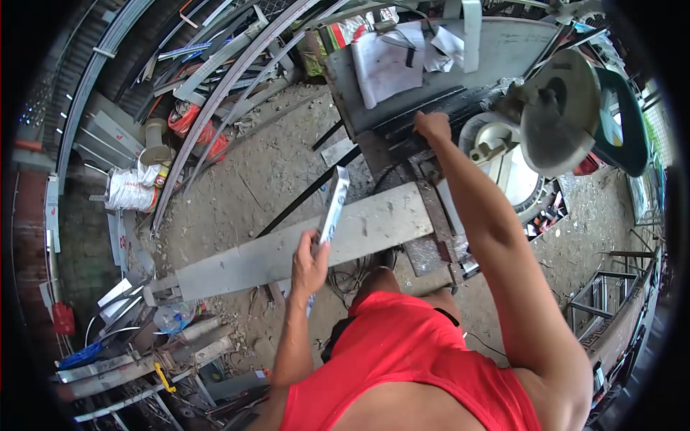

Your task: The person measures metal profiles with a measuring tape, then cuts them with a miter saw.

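Note:
My left hand (310, 264) is wrapped round a long, narrow metal profile (334, 205) with blue lettering on its side. The profile tilts upward in front of a pale plank (302, 248). Farther forward, my right hand (433, 127) is closed over several black bars (431, 115) lying on the workbench; what its fingers hold, if anything, is hidden. Just right of that hand stands a mitre saw with a large round guard (564, 108) and a dark green handle (622, 118).
Crumpled white paper (392, 65) lies on the metal workbench (496, 43). Long curved profiles (237, 93) and scrap strips stand at the left. A white wrapped roll (131, 190) sits on the dirt floor. A small metal ladder frame (604, 294) is at the right.

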Demonstrator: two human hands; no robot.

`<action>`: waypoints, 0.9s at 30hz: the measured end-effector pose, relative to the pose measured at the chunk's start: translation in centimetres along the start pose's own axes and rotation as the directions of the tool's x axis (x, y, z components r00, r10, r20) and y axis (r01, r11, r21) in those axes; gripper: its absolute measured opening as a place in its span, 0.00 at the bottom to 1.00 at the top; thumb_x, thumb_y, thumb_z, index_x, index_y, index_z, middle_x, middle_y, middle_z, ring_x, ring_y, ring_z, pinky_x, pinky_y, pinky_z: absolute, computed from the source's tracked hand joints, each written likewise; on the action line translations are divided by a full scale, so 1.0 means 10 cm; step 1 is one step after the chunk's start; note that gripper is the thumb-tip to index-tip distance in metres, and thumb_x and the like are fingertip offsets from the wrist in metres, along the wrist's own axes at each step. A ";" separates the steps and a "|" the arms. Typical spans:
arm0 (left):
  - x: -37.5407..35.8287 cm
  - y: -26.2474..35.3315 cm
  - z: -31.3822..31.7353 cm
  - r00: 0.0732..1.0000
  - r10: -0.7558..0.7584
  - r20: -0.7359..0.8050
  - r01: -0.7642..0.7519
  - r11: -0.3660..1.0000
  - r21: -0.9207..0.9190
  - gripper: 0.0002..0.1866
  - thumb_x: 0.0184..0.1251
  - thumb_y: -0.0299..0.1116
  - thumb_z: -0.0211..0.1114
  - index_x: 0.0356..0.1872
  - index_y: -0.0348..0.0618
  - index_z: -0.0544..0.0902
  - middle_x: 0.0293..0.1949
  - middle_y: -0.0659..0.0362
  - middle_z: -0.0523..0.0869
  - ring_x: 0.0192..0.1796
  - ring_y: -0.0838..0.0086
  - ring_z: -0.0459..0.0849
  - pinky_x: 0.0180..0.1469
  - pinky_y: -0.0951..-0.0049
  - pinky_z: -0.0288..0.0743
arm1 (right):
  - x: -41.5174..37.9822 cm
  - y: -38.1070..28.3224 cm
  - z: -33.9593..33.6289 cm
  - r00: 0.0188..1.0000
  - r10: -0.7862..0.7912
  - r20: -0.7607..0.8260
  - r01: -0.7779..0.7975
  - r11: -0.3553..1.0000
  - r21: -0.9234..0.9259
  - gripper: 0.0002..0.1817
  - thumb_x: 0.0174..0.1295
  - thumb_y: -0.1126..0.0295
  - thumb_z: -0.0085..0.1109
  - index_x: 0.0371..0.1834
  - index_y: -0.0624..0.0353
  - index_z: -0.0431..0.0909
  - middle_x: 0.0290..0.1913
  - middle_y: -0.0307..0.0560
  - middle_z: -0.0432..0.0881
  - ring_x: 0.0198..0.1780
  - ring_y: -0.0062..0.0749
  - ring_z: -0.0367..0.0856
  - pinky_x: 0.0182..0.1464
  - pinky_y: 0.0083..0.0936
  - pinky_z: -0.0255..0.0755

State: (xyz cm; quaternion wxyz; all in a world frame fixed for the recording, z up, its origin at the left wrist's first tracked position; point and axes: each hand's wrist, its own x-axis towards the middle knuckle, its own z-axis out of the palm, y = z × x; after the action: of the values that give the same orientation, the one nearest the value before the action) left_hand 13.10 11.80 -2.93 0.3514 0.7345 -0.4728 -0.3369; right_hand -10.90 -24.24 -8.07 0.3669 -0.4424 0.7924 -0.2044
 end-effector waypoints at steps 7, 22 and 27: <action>0.04 -0.10 -0.20 0.997 -0.071 -0.040 0.061 0.978 -0.200 0.15 0.75 0.34 0.61 0.55 0.34 0.76 0.34 0.59 0.81 0.32 0.77 0.78 0.34 0.72 0.73 | 1.05 0.69 0.45 0.960 -0.230 0.158 0.241 0.969 -0.056 0.16 0.60 0.63 0.63 0.43 0.65 0.86 0.44 0.58 0.89 0.47 0.48 0.89 0.47 0.35 0.80; 0.80 1.18 0.64 0.785 0.582 0.211 -0.599 0.801 0.020 0.25 0.75 0.30 0.62 0.71 0.38 0.73 0.50 0.51 0.86 0.43 0.70 0.85 0.47 0.68 0.80 | -2.57 1.45 -0.41 0.927 -0.313 0.207 0.207 0.886 0.414 0.20 0.59 0.56 0.69 0.45 0.60 0.80 0.38 0.56 0.85 0.42 0.46 0.85 0.47 0.36 0.76; 0.75 1.52 0.25 0.700 0.704 -0.117 -0.703 0.709 0.057 0.24 0.75 0.27 0.61 0.70 0.36 0.75 0.52 0.50 0.86 0.47 0.65 0.86 0.48 0.68 0.80 | -2.65 1.43 -1.05 0.904 -0.410 0.119 0.420 0.904 -0.082 0.18 0.58 0.67 0.63 0.53 0.51 0.84 0.44 0.54 0.87 0.42 0.54 0.87 0.45 0.44 0.81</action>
State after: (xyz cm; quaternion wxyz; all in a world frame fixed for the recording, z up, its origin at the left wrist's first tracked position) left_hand 6.54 -0.38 7.24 0.4804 0.5202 -0.6946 -0.1266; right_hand -17.86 5.80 0.05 0.3299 -0.6293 0.6705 -0.2134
